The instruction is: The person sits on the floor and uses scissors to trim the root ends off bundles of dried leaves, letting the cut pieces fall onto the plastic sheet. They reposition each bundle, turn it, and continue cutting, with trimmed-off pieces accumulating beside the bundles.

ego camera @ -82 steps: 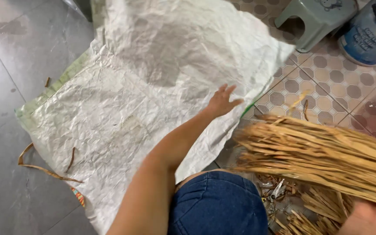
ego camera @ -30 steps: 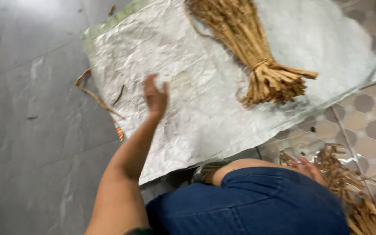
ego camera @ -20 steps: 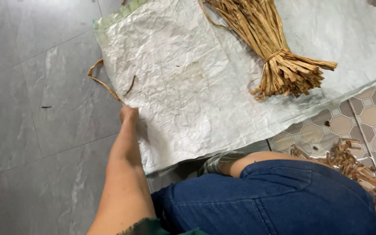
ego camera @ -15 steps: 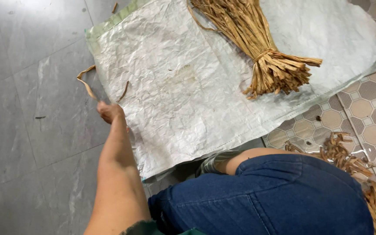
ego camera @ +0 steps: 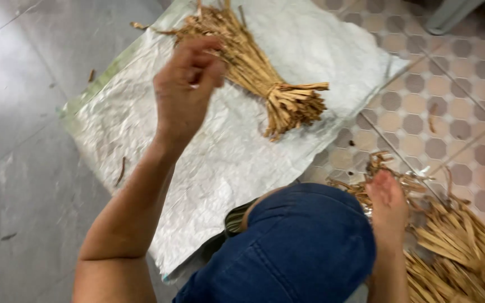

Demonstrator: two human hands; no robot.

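Observation:
My left hand (ego camera: pixel 183 90) is raised over a crumpled white woven sack (ego camera: pixel 220 163) spread on the floor. Its fingers are pinched together on what looks like a thin dried leaf strip (ego camera: pixel 141 26) that trails to the upper left. Just to its right, a tied bundle of dried straw-coloured strips (ego camera: pixel 287 104) lies on the sack with its cut ends fanned out. My right hand (ego camera: pixel 388 205) rests low on a loose pile of the same dried strips (ego camera: pixel 456 247) by my knee. Its fingers are tucked into the pile, so its grip is unclear.
My knee in blue denim (ego camera: pixel 304 247) fills the lower middle. Grey smooth floor (ego camera: pixel 23 140) lies left of the sack and patterned tiles (ego camera: pixel 450 95) to the right. A short dried scrap (ego camera: pixel 122 168) lies on the sack. A pale stool leg (ego camera: pixel 450 14) shows at the top right.
My left hand reached to the curled strip on the floor by the sack's left edge, then lifted up over the sack with fingers closed. That strip is gone from the floor.

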